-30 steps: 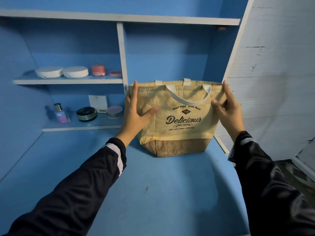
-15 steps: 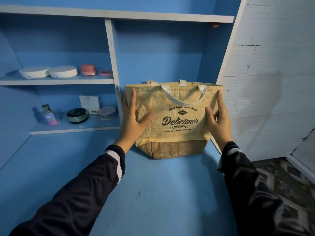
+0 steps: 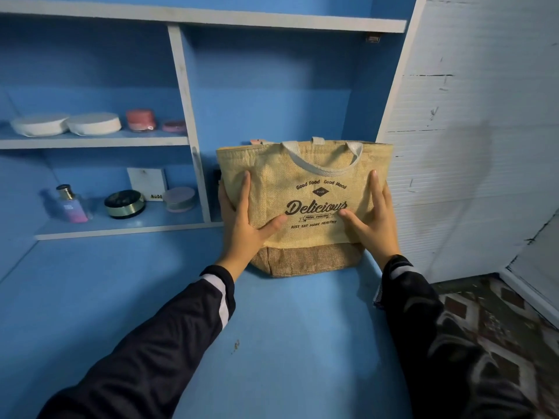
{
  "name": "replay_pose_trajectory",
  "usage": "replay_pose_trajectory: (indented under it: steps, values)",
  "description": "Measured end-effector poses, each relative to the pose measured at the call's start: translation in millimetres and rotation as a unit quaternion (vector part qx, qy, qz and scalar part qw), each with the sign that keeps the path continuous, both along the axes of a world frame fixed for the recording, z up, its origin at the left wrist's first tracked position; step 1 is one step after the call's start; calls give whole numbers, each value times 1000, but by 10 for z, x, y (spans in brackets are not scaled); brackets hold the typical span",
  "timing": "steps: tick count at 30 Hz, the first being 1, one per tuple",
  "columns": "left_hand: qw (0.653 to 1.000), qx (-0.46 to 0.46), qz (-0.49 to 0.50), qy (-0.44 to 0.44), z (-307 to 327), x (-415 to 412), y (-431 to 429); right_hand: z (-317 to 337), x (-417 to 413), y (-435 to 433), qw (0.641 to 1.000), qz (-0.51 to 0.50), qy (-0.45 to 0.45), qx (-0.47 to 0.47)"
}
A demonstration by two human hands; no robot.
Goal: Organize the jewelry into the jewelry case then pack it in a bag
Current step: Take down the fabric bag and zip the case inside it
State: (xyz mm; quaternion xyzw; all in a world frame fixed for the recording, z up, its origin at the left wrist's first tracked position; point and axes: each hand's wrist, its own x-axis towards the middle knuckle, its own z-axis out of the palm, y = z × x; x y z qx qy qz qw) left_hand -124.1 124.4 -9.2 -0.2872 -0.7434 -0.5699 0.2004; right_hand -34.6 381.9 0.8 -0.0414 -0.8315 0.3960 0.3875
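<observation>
Left hand (image 3: 242, 225) and right hand (image 3: 372, 225) have slid down the bag (image 3: 305, 189) at the worktop's (image 3: 287, 343) back right corner, pressing it flat-fingered, grip released. Jewelry case unseen, presumably packed inside.

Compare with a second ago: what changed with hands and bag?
The right hand slid down from the top rim of the bag to its side; the left hand dropped a little. Both press flat, thumbs on the front. Bag stays upright on the desk; shelf items unchanged.
</observation>
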Motion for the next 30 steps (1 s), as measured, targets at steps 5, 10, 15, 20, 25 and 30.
replay_pose_trajectory:
  steps: [5, 10, 15, 20, 25, 30]
  values:
    - [1000, 4, -10, -6, -11, 13, -9, -8, -3, 6, 1000, -8, -4, 11]
    - [1000, -14, 2, 20, -54, 46, -87, -51, 80, -42, 1000, -15, -1, 7]
    - [999, -18, 25, 39, -97, 154, -130, -77, 204, -129, 1000, -19, -1, -17]
    - [999, -6, 23, 35, -102, 202, -142, -62, 261, -165, 999, -23, -1, -23]
    - [999, -4, 18, 31, -77, 219, -146, -48, 278, -184, 999, -25, -7, -29]
    - [999, -14, 21, 42, -69, 253, -185, -47, 334, -219, 999, -18, -15, -44]
